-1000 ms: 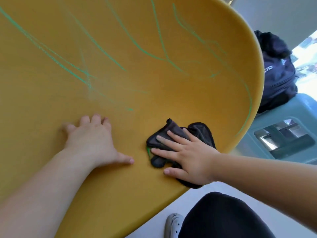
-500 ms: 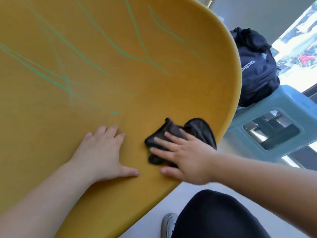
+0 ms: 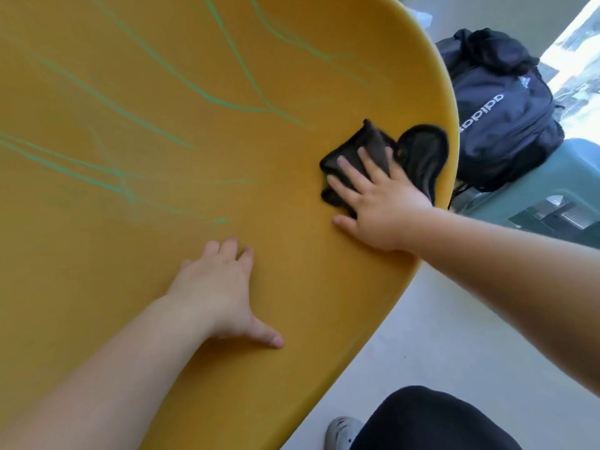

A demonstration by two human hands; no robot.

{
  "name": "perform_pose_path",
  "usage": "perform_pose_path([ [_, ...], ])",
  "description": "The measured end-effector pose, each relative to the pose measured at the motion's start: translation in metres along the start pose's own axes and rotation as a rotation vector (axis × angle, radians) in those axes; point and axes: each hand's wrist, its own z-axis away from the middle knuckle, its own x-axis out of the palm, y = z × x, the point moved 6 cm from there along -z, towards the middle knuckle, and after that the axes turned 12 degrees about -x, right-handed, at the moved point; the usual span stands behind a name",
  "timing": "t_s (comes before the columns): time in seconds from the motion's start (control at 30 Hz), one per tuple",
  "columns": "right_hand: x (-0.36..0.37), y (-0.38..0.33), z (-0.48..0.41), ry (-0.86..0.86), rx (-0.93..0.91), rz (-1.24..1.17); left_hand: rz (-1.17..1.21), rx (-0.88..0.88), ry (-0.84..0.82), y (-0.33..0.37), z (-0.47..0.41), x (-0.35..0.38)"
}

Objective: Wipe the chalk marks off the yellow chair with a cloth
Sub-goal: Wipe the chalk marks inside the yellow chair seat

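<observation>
A dark backpack [image 3: 500, 118] with white lettering sits on a green plastic stool [image 3: 578, 170], beyond and to the right of the right hand [image 3: 380, 203]. Below that hand lie pale floor [image 3: 438, 319], a black-clad knee [image 3: 431, 420] and, touching its left, a light shoe [image 3: 341, 430].

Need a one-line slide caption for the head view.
Right hand presses a black cloth on the yellow chair near its edge, left hand flat beside green chalk marks.
</observation>
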Motion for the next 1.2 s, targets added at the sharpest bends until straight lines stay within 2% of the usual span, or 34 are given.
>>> perform_pose_path([
  [0.1, 0.017, -0.083, 0.035, -0.087, -0.318, -0.162, -0.002, 0.012, 0.02, 0.001, -0.002, -0.002],
  [0.17, 0.016, -0.095, 0.048, -0.096, -0.463, -0.143, -0.001, 0.023, 0.036, 0.001, -0.003, -0.003],
  [0.23, 0.006, -0.052, 0.027, -0.015, -0.415, 0.035, -0.002, 0.031, 0.044, 0.001, -0.003, -0.002],
  [0.3, -0.022, 0.026, -0.011, 0.117, -0.17, 0.319, -0.004, 0.034, 0.053, 0.001, -0.003, -0.001],
  [0.37, -0.06, 0.083, -0.038, 0.206, 0.102, 0.471, 0.003, 0.037, 0.049, 0.001, -0.003, -0.002],
  [0.47, -0.065, 0.069, -0.071, 0.274, 0.243, 0.297, 0.004, 0.052, 0.049, 0.003, -0.004, -0.001],
  [0.57, -0.035, -0.012, -0.098, 0.319, 0.115, -0.032, -0.019, 0.104, 0.052, -0.001, -0.004, -0.003],
  [0.67, -0.013, -0.095, -0.091, 0.236, -0.136, -0.27, 0.087, 0.164, 0.038, -0.022, -0.014, -0.013],
  [0.73, -0.003, -0.114, -0.068, 0.187, -0.323, -0.23, 0.156, 0.156, 0.08, -0.041, -0.019, -0.017],
  [0.77, -0.002, -0.102, -0.062, 0.197, -0.364, -0.149, 0.169, 0.147, 0.109, -0.048, -0.02, -0.016],
  [0.83, -0.012, -0.042, -0.067, 0.252, -0.304, 0.077, 0.18, 0.135, 0.154, -0.052, -0.02, -0.014],
  [0.9, -0.038, 0.03, -0.076, 0.304, -0.057, 0.249, 0.194, 0.131, 0.159, -0.049, -0.019, -0.011],
  [0.97, -0.054, 0.062, -0.08, 0.309, 0.152, 0.292, 0.181, 0.126, 0.165, -0.045, -0.019, -0.011],
  [1.07, -0.043, 0.017, -0.097, 0.329, 0.213, 0.048, 0.163, 0.11, 0.157, -0.044, -0.02, -0.01],
  [1.13, -0.026, -0.047, -0.103, 0.304, 0.092, -0.151, 0.183, 0.116, 0.119, -0.044, -0.02, -0.01],
  [1.2, -0.011, -0.106, -0.09, 0.264, -0.106, -0.269, 0.194, 0.125, 0.093, -0.044, -0.019, -0.011],
])
